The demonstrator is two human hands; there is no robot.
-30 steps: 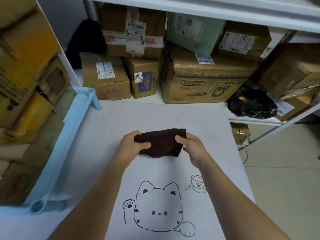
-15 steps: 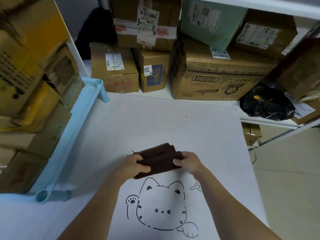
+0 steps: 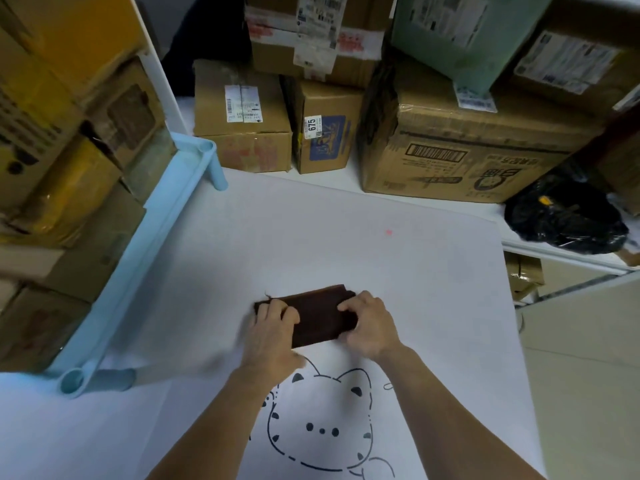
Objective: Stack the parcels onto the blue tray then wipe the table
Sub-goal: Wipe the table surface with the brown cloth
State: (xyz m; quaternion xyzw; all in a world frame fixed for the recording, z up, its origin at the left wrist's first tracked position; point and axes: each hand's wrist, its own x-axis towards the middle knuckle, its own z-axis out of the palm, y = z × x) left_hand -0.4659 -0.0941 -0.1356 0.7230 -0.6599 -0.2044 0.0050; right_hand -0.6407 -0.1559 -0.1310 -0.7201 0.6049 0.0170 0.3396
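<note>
A: Now, cloth (image 3: 317,317) appearance?
B: Dark brown, folded into a thick rectangle, flat on white table (image 3: 381,265), frame centre.
A: Hands?
B: Fingers curled; left hand (image 3: 273,329) grips its left end, right hand (image 3: 372,327) its right end.

white sticker (image 3: 312,126) reading "675", on small cardboard box (image 3: 325,133)

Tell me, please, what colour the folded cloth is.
The cloth is dark brown, clearest in the head view.
</note>
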